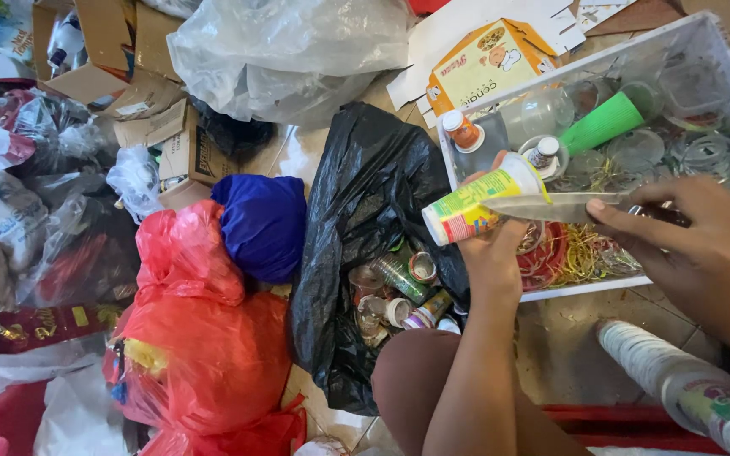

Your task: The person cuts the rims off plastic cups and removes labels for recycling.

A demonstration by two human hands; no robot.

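Centre right: I see the left hand fingers gripping a paper cup; the right hand pinches a knife against it.

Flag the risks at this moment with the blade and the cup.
1. The knife in the right hand lies against the cup, close to the left hand: a slip may cut fingers.
2. The black bag gapes beside the knee; cut pieces could miss it.
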